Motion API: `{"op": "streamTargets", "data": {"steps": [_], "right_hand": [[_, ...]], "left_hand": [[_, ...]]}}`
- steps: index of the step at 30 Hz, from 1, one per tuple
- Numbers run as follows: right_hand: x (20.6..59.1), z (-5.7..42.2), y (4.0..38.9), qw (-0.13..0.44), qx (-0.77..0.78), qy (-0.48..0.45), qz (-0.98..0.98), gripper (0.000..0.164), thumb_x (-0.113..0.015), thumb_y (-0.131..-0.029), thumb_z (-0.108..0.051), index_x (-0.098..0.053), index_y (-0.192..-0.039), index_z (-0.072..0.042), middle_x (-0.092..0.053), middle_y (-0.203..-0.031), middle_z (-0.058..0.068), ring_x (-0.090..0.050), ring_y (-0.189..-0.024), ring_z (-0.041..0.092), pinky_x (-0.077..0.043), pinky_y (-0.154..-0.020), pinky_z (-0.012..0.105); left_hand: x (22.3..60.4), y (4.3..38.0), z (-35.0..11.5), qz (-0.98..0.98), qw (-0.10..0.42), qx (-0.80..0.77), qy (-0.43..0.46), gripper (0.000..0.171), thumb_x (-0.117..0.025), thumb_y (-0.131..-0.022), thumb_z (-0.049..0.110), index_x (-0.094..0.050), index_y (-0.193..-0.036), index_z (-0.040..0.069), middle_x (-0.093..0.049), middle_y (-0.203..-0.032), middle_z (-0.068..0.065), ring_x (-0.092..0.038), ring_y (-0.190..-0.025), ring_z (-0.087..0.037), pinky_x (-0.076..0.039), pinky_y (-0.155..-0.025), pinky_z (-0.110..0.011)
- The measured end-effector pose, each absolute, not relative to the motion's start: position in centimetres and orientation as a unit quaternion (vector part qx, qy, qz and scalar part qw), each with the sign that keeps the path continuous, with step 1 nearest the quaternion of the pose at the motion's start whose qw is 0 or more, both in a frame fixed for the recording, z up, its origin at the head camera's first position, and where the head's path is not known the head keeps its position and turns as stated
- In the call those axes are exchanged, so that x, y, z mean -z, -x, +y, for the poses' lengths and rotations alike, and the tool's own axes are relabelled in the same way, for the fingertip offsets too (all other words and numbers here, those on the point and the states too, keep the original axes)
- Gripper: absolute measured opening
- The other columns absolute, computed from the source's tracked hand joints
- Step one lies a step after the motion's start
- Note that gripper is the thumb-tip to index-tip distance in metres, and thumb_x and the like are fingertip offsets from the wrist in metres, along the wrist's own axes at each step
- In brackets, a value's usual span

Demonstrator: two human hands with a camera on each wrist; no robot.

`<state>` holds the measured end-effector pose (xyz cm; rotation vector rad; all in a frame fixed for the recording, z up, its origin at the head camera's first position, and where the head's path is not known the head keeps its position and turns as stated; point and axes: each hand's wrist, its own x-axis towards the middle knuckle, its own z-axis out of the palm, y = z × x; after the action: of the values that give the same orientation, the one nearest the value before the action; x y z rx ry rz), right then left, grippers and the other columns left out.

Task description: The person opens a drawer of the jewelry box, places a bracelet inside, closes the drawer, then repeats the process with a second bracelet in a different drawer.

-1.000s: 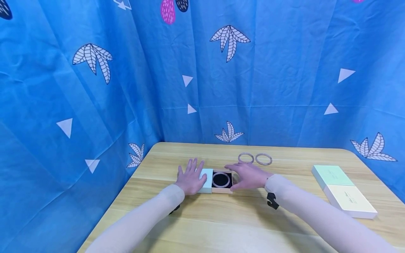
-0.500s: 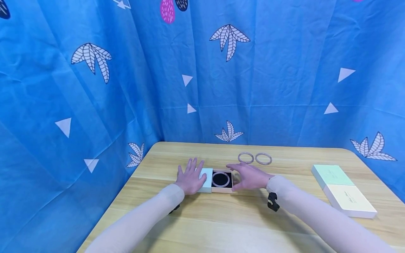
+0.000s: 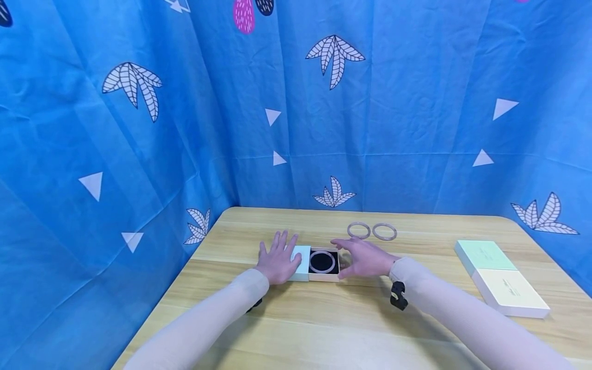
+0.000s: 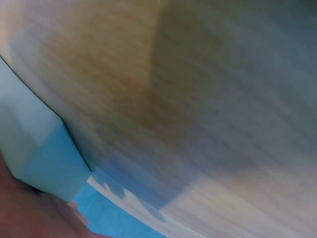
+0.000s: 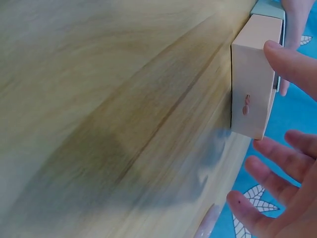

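Note:
On the table, a small drawer box has a light blue sleeve (image 3: 302, 264) with its pale pink drawer (image 3: 324, 278) pulled out to the right. Inside, on black lining, lies a pale lilac bangle (image 3: 322, 273). My left hand (image 3: 277, 263) rests flat over the sleeve's left part, fingers spread. At the drawer's right end is my right hand (image 3: 367, 257), thumb and forefinger apart at its two corners. In the right wrist view the thumb meets or nearly meets the drawer's edge, and a small pull tab (image 5: 246, 104) shows on its end face. The left wrist view shows mostly blurred tabletop.
Two more bangles, a left one (image 3: 349, 229) and a right one (image 3: 385, 240), lie behind my right hand. At the right stand a green box (image 3: 483, 255) and a cream box (image 3: 513, 290), touching end to end. A blue patterned curtain (image 3: 393, 128) hangs behind the table.
My right hand has shifted slightly right, its thumb now at the drawer's corner. The left hand, box and bangles stay as they were.

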<state>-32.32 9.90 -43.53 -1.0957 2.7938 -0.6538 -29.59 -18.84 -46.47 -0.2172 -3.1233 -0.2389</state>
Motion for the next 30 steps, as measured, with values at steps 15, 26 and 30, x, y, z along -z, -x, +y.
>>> {"op": "streamTargets", "data": {"steps": [15,26,30], "right_hand": [[43.67,9.7,32.4,0.035,0.228,0.355,0.906,0.099,-0.089,-0.07,-0.047,-0.043,-0.154,-0.019,-0.061,-0.139,0.003,-0.061,-0.106,0.023,-0.052,-0.093,0.042],[43.69,9.37,32.49,0.03,0.231,0.36,0.903,0.099,-0.089,-0.069,-0.048,-0.043,-0.153,-0.02,-0.062,-0.138,0.004,-0.059,-0.119,0.027,-0.051,-0.098,0.045],[43.56,9.3,32.38,0.032,0.232,0.359,0.904,0.099,-0.089,-0.07,-0.048,-0.044,-0.153,-0.021,-0.062,-0.138,0.005,-0.058,-0.121,0.028,-0.05,-0.1,0.045]], "left_hand": [[46.5,29.66,-18.87,-0.995,-0.008,0.07,0.065,0.069,-0.017,-0.103,0.062,-0.008,-0.163,0.031,-0.002,-0.171,-0.006,0.007,-0.158,-0.027,0.002,-0.118,-0.071],[46.5,29.66,-18.86,-0.995,-0.007,0.073,0.067,0.068,-0.019,-0.103,0.061,-0.008,-0.163,0.031,-0.002,-0.171,-0.006,0.006,-0.158,-0.028,0.002,-0.118,-0.071],[46.47,29.74,-18.86,-0.995,-0.009,0.071,0.065,0.068,-0.018,-0.103,0.063,-0.006,-0.163,0.033,-0.001,-0.172,-0.006,0.007,-0.158,-0.027,0.002,-0.118,-0.071]]}}
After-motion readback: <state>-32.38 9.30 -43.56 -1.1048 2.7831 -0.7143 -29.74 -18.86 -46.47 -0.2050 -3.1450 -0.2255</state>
